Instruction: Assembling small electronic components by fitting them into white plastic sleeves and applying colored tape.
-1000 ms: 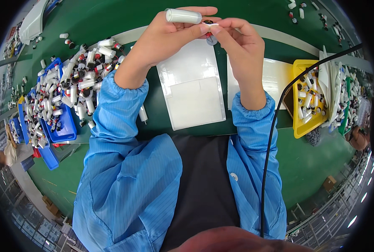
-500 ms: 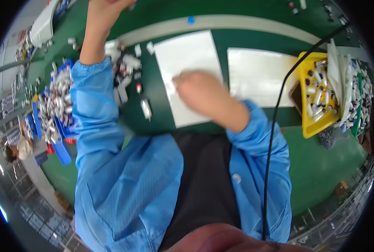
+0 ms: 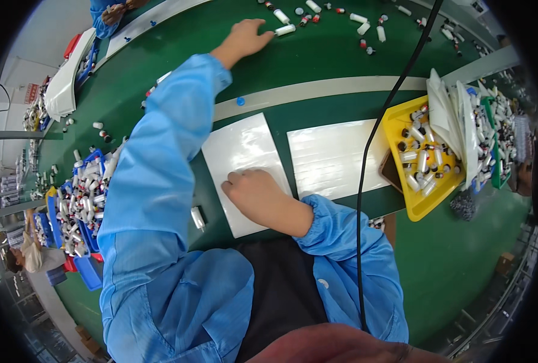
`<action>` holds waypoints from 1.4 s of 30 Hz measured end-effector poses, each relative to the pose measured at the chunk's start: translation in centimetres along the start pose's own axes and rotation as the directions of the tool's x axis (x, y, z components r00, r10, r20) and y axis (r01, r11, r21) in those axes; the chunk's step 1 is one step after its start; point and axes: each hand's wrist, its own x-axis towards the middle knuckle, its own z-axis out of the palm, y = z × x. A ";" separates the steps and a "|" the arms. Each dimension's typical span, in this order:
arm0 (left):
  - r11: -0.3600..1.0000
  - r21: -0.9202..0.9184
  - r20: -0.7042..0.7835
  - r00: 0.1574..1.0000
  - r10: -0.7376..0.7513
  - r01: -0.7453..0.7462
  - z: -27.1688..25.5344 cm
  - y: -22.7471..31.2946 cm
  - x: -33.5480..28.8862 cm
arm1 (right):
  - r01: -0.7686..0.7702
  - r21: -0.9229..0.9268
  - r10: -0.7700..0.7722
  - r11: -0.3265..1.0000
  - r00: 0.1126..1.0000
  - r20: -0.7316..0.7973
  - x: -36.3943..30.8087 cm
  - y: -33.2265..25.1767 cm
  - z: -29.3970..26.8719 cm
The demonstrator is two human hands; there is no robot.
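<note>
Two bare hands are showing. The left hand [image 3: 243,41] is hovering with thumb and fingers spread, just beside one white cylinder [image 3: 285,29] lying on the green surface [image 3: 326,60]; if the thumb is touching it, I cannot tell. The right hand [image 3: 257,193] is resting on one white sheet [image 3: 244,142]; its fingertips are curling out of sight, so whether they are pinching something I cannot tell. A second sheet [image 3: 332,154] is lying to the right, a black cable [image 3: 365,175] crossing before it. One yellow tray [image 3: 415,204] is holding many capped cylinders [image 3: 425,160], too overlapped for counting. The left sleeve [image 3: 175,145] is partly hiding a heap [image 3: 86,202] in blue trays [image 3: 89,275].
</note>
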 end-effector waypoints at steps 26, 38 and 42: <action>-0.681 -0.718 0.394 0.891 -0.226 0.144 -13.2 8.3 -18.1 | -0.172 0.758 0.176 0.629 0.981 0.077 1.1 2.5 -5.3; -0.597 -0.715 0.563 0.806 -0.183 0.364 -11.1 13.9 -18.4 | 0.055 0.387 0.237 0.920 0.709 -0.664 2.8 5.4 -2.0; -0.215 -0.855 0.499 0.862 -0.095 0.471 -10.6 11.9 -19.0 | 0.105 0.409 0.284 0.907 0.565 -0.775 2.7 6.1 -1.8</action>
